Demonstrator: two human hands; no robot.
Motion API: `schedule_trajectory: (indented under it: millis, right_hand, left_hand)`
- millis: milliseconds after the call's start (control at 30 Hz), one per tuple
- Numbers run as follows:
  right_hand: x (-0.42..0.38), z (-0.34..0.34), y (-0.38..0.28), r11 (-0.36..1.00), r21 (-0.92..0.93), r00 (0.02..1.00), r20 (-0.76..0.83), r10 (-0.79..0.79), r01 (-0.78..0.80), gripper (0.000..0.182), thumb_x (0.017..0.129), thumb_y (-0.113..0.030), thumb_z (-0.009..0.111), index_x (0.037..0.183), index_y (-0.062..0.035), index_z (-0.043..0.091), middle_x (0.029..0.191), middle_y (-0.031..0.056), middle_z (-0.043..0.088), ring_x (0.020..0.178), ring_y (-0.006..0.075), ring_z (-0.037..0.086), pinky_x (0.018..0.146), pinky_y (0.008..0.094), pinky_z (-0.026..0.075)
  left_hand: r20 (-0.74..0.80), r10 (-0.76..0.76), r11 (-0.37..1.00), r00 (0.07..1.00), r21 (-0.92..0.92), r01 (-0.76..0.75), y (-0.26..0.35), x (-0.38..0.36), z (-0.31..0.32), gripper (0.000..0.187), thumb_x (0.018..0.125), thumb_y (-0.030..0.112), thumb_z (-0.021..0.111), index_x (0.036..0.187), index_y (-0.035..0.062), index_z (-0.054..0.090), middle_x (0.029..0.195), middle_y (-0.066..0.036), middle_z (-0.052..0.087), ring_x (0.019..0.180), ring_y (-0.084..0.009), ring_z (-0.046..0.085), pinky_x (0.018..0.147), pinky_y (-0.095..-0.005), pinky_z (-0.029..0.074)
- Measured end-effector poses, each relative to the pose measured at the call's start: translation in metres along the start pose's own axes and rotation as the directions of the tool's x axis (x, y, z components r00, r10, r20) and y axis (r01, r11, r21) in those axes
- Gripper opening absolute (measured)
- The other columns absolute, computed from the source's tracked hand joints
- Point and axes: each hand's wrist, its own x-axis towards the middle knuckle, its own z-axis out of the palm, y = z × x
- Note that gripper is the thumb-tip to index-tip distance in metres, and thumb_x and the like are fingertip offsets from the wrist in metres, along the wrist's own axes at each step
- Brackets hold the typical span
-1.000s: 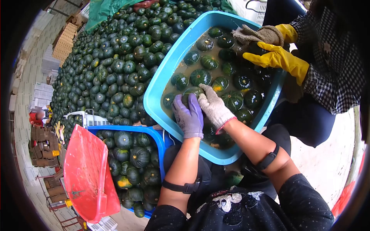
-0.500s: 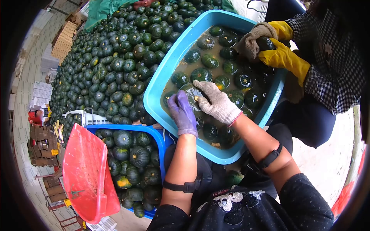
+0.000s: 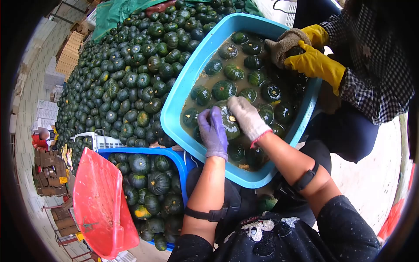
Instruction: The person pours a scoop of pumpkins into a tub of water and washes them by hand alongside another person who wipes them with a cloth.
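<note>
A blue tub (image 3: 171, 114) of murky water holds many green pumpkins. Over its near left part, my left hand (image 3: 212, 132) in a purple glove and my right hand (image 3: 248, 117) in a whitish knit glove grip one striped pumpkin (image 3: 230, 126) between them. The left fingers press its left side; the right ones curl over its upper right. Its pale stem shows between my hands. Other pumpkins, such as a round one (image 3: 224, 90) just beyond, float close by.
Across the tub, a co-worker's yellow-gloved hands (image 3: 315, 61) hold a brown cloth (image 3: 286, 45) around a dark pumpkin. A large pumpkin pile (image 3: 126, 83) lies at the left. Nearer stand a blue crate (image 3: 181, 168) of pumpkins and a red scoop (image 3: 98, 198).
The pumpkin between my hands has turned, its stem now farther right. My right hand has shifted right and down, its fingers more curled. The co-worker's cloth has moved slightly.
</note>
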Motion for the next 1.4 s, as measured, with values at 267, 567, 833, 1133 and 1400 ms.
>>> schedule_trajectory:
  millis: [267,567,833,1133,1400]
  right_hand:
    - [-0.012,-0.015,-0.039,0.966,-0.251,0.971,0.241,-0.001,0.063,0.070,0.088,-0.039,0.056,0.143,-0.0014,0.035,0.126,0.0308,0.053,0.115,0.0426,0.055,0.099,0.0443,0.043]
    - [-0.002,-0.025,-0.021,0.967,-0.142,0.972,0.133,-0.194,0.213,0.042,0.088,-0.016,0.050,0.128,-0.0060,0.056,0.115,0.0215,0.062,0.107,0.0390,0.059,0.095,0.0417,0.047]
    - [0.013,-0.002,0.010,0.383,0.636,0.692,0.349,0.632,-0.670,0.051,0.094,-0.045,0.050,0.117,0.0005,0.057,0.115,0.0195,0.061,0.106,0.0280,0.061,0.088,0.0348,0.049]
    - [-0.012,-0.010,-0.037,0.301,0.871,0.870,0.237,0.433,-0.388,0.033,0.095,-0.031,0.055,0.117,-0.0067,0.058,0.106,0.0122,0.063,0.098,0.0234,0.062,0.088,0.0371,0.051]
    - [0.020,-0.016,0.018,0.997,0.033,0.996,-0.044,0.073,-0.072,0.031,0.094,-0.023,0.041,0.095,-0.0012,0.063,0.095,0.0224,0.065,0.092,0.0384,0.061,0.083,0.0407,0.047]
  left_hand:
    - [0.029,-0.001,0.966,1.000,0.259,-0.007,0.012,0.012,-0.015,0.038,0.093,0.034,0.064,0.105,-0.0009,0.055,0.094,-0.005,0.057,0.086,-0.0128,0.051,0.080,-0.0279,0.044]
    - [-0.053,-0.080,0.990,0.995,0.115,0.086,0.012,0.012,-0.011,0.042,0.093,0.038,0.061,0.106,-0.0017,0.054,0.094,-0.006,0.057,0.086,-0.0158,0.053,0.081,-0.0305,0.045]
    - [0.142,0.194,0.809,0.971,0.537,-0.240,-0.012,-0.009,0.003,0.038,0.092,0.036,0.061,0.101,-0.0006,0.055,0.094,-0.010,0.057,0.082,-0.0170,0.053,0.076,-0.0323,0.047]
    - [0.263,-0.164,0.986,0.951,0.029,0.162,-0.028,0.012,-0.001,0.051,0.097,0.042,0.053,0.128,0.0014,0.053,0.125,-0.013,0.058,0.114,-0.0182,0.056,0.097,-0.0331,0.045]
    - [0.622,-0.480,0.622,0.618,-0.255,0.740,0.010,-0.006,0.001,0.080,0.081,0.071,0.053,0.138,0.0156,0.046,0.136,-0.009,0.052,0.123,-0.0310,0.052,0.095,-0.0561,0.046]
